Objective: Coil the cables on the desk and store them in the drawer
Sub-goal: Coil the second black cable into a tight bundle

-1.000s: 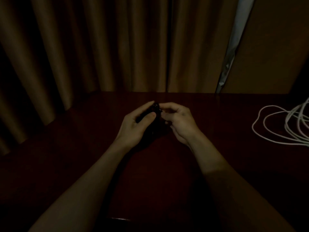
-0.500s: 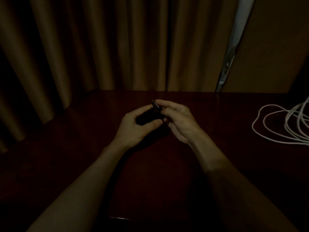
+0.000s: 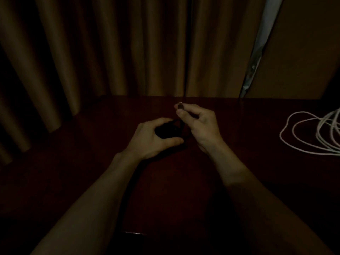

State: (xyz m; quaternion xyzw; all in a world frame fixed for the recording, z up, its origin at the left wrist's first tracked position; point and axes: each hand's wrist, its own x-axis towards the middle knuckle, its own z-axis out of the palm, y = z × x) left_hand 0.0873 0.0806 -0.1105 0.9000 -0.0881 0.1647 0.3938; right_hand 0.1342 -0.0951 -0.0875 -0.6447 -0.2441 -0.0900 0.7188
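The scene is very dark. My left hand (image 3: 154, 138) curls round a small black coiled cable (image 3: 166, 130) just above the dark red desk (image 3: 165, 190). My right hand (image 3: 200, 124) pinches the cable's plug end (image 3: 180, 106) between thumb and forefinger, lifted a little above and to the right of the coil. A short black strand runs down from the plug to the coil. A loose white cable (image 3: 311, 133) lies in loops on the desk at the far right, apart from both hands. No drawer is in view.
Brown curtains (image 3: 128, 52) hang behind the desk's far edge and down its left side. A brown panel (image 3: 303, 52) stands at the back right, with a pale strip (image 3: 257, 57) between it and the curtains. A small glint marks the desk's near edge (image 3: 134, 233).
My right hand has lifted the plug end up and to the right, away from the coil. My left hand has sunk slightly with the coil and closed round it more.
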